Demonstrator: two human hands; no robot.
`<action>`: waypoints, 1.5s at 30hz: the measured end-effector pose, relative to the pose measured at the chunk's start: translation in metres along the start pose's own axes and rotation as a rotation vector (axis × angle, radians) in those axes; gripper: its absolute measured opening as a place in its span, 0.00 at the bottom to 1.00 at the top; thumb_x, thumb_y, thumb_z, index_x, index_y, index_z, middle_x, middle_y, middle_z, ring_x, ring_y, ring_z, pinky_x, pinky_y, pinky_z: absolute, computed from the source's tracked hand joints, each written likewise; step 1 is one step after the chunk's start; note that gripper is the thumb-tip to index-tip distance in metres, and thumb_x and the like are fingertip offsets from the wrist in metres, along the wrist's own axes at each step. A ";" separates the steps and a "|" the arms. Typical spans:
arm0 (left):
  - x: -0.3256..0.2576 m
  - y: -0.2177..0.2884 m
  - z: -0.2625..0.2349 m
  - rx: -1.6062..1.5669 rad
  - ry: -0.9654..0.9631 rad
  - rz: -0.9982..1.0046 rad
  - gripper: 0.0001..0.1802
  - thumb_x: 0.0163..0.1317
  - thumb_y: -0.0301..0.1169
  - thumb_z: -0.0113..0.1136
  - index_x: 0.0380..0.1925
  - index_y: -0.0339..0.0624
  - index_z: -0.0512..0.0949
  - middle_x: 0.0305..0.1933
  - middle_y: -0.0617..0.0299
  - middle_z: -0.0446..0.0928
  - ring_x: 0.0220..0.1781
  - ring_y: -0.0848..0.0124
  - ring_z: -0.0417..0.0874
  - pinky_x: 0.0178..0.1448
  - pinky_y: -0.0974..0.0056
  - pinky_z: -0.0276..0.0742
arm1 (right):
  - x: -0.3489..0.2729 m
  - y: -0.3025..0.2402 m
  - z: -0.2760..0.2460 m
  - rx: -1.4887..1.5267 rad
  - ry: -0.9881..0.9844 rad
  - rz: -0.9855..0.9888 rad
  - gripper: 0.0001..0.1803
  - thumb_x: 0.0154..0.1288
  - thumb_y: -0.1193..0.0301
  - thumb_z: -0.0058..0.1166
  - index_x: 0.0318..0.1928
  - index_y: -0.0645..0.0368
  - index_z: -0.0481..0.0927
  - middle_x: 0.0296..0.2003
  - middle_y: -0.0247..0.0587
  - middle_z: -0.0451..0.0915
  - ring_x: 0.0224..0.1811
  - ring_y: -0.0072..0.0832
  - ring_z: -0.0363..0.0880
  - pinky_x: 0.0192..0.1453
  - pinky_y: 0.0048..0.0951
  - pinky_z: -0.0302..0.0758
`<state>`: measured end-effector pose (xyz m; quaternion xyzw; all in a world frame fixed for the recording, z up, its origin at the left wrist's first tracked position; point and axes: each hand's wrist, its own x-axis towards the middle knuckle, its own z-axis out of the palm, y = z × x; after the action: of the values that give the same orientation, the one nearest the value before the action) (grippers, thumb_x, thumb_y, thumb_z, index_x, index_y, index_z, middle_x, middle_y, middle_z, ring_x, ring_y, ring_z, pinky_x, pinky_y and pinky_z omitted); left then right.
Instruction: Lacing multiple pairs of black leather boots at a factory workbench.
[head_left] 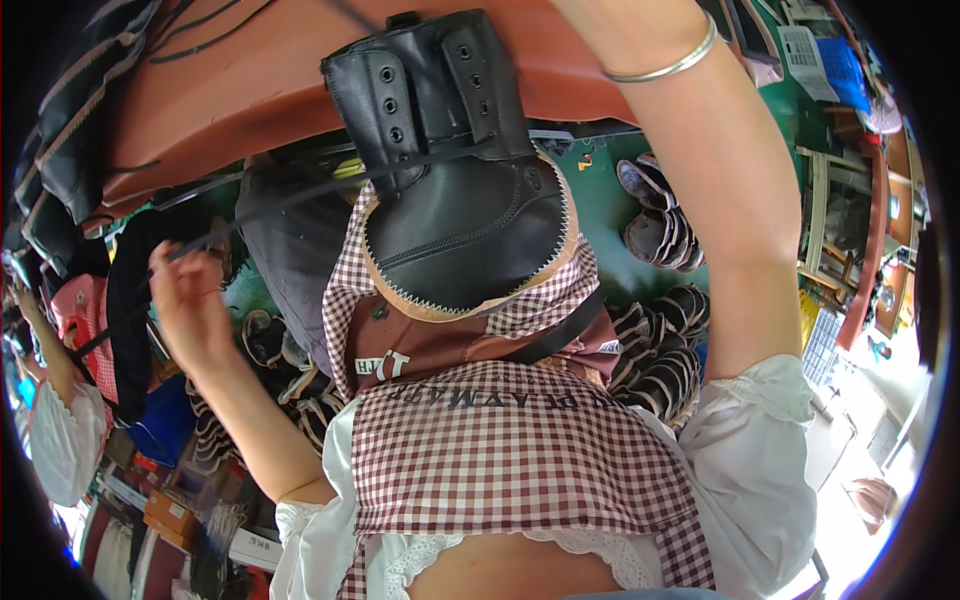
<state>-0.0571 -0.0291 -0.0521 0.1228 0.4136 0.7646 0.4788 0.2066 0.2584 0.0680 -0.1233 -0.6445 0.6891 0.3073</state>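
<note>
A black leather boot upper (460, 225) lies toe toward me over my lap, its front edge zigzag-stitched to a tan lining. Its two eyelet flaps (388, 105) stand apart at the far end, resting against the reddish-brown table. From the lower eyelets a black lace (330, 190) stretches out to the left. My left hand (190, 300) pinches that lace with its fingertips, slightly blurred, and the loose end trails beyond it. My right forearm, with a silver bangle (668, 68), reaches up past the boot upper; the right hand is cut off by the top edge.
The reddish-brown table (570, 75) spans the far side, with more black boot uppers (75, 150) piled at its left. Stacked dark pieces (665, 375) sit on the green floor to the right and left. Another person's white sleeve (65, 440) shows at far left.
</note>
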 end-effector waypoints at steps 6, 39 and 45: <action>0.028 0.167 -0.147 0.109 0.127 0.349 0.16 0.66 0.26 0.55 0.52 0.30 0.72 0.41 0.54 0.78 0.41 0.65 0.78 0.55 0.62 0.76 | 0.007 0.051 0.048 -0.241 -0.241 0.251 0.07 0.60 0.72 0.57 0.37 0.61 0.79 0.36 0.37 0.82 0.33 0.24 0.80 0.35 0.30 0.73; 0.000 -0.028 0.083 -0.105 0.026 0.097 0.06 0.67 0.25 0.55 0.42 0.35 0.75 0.41 0.55 0.79 0.44 0.62 0.82 0.55 0.60 0.80 | -0.145 0.047 0.022 -1.183 0.274 -0.271 0.09 0.50 0.79 0.60 0.34 0.58 0.80 0.50 0.38 0.77 0.55 0.45 0.71 0.56 0.39 0.70; 0.006 -0.020 0.067 -0.165 -0.375 -0.087 0.07 0.68 0.30 0.53 0.38 0.37 0.77 0.43 0.56 0.78 0.41 0.68 0.78 0.46 0.69 0.73 | -0.147 0.066 0.044 -1.103 0.246 -0.079 0.04 0.54 0.74 0.61 0.33 0.56 0.82 0.67 0.46 0.62 0.72 0.54 0.48 0.70 0.53 0.52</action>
<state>-0.0085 0.0145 -0.0257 0.2054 0.2579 0.7382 0.5886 0.2792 0.1383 -0.0224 -0.3209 -0.8727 0.2190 0.2957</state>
